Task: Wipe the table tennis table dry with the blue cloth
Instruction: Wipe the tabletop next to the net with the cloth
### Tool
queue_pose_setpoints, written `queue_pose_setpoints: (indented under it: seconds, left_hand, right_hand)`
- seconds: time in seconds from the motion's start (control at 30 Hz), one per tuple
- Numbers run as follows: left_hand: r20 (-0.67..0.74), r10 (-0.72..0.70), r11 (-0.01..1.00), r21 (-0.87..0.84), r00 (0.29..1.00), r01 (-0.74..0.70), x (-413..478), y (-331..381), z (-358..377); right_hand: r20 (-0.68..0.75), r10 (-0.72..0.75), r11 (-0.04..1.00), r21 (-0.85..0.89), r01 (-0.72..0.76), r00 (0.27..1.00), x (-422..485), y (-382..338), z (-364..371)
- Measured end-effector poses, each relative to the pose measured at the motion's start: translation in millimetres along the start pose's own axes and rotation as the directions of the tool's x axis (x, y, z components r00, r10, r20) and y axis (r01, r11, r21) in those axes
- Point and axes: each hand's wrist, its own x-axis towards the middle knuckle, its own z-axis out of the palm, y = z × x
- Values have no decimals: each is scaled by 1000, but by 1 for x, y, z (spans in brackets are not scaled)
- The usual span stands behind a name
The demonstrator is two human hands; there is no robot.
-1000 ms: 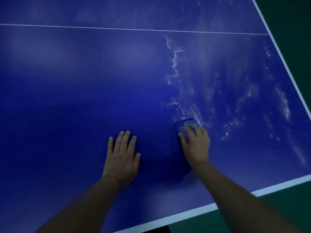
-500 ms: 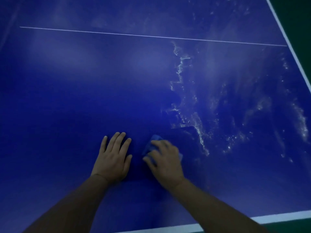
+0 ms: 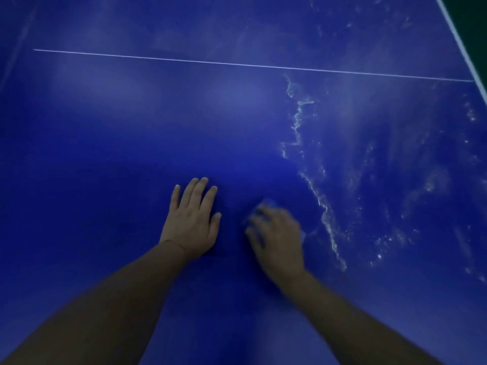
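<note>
While the left hand (image 3: 192,225) lies flat, fingers straight, on the table tennis table (image 3: 105,154), the blurred right hand (image 3: 276,235) grips the blue cloth (image 3: 263,204) at lower centre.

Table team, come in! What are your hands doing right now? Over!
Left hand flat on table. Right hand, blurred, holds blue cloth down. Wet streaks just right of it. No obstacle seen.

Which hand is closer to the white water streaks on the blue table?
Right. The right hand, on the crumpled blue cloth, is just beside the white water streaks; the flat left hand lies beyond it, farther away.
</note>
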Motion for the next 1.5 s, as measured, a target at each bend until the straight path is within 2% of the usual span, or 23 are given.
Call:
queue_pose_setpoints:
  seconds: [0.07,0.13,0.17,0.23,0.3,0.33,0.4,0.5,0.63,0.7,0.77,0.8,0.87,0.93,1.0,1.07,1.1,1.17,1.23,1.27,1.33,1.43,1.5]
  left_hand:
    - [7,19,1000,-3,1000,-19,15,-3,-1]
    - [19,51,999,-10,999,-51,34,-6,-1]
    - [26,65,998,-12,998,-65,45,-8,-2]
    - [19,69,997,-15,997,-69,67,-12,-4]
    - [11,56,998,-32,998,-56,88,-15,-8]
    - [7,50,998,-38,999,-49,98,-17,-9]
    - [-3,36,999,-40,999,-36,116,-21,-11]
    - [-15,-5,998,-55,1000,4,138,-31,-11]
    - [-5,-36,999,-23,999,36,159,-45,-12]
    - [1,-22,1000,-10,1000,22,163,-46,-11]
    - [2,-25,1000,2,1000,25,162,-46,-10]
    - [-12,-31,999,12,999,31,162,-46,-9]
    - [-17,-48,998,36,999,48,163,-47,-7]
    - [5,-56,997,50,998,55,164,-47,-5]
    - [9,-59,996,67,998,58,165,-47,-2]
    - [18,-63,996,67,998,61,166,-48,-4]
    - [27,-59,996,70,998,57,167,-48,-5]
    - [50,-56,995,81,997,52,166,-47,-6]
    - [49,-55,996,78,997,51,166,-47,-8]
    - [53,-55,995,82,997,50,166,-47,-9]
    - [66,-58,995,90,996,52,168,-47,-8]
    - [71,-58,994,98,996,50,168,-45,-8]
    - [79,-59,994,102,995,51,168,-44,-8]
  right_hand:
    - [55,-193,981,28,191,980,-18,-26,12]
    - [31,-247,969,23,247,968,8,-16,15]
    - [3,-210,978,-2,210,978,26,-2,15]
    - [-82,5,996,-85,-12,997,65,35,7]
    - [-159,226,967,-86,-241,961,87,63,-4]
    - [-177,260,959,-69,-276,949,89,63,-4]
    - [-142,195,978,-42,-203,970,84,38,2]
    - [-9,-84,996,31,84,996,83,-19,26]
    - [-48,-203,979,8,204,978,158,0,37]
    - [-106,-20,997,-73,12,994,195,46,27]
    - [-173,229,961,-116,-251,958,206,92,11]
    - [-177,282,947,-106,-303,943,200,103,5]
    - [-160,215,970,-80,-230,963,184,92,7]
    - [-103,16,1000,-22,-19,995,170,52,19]
    - [-44,-169,984,39,171,985,177,17,40]
    - [-28,-269,962,34,270,963,219,17,51]
    - [-29,-242,970,-3,242,970,243,28,53]
    - [-106,-19,996,-87,10,994,283,62,44]
    - [-135,271,957,-70,-282,953,294,90,32]
    - [-140,333,938,-55,-343,933,288,92,30]
    - [-160,268,960,-37,-277,950,270,71,34]
    - [-127,-1,1000,18,3,992,269,23,56]
    - [-125,-102,995,10,104,987,305,14,68]
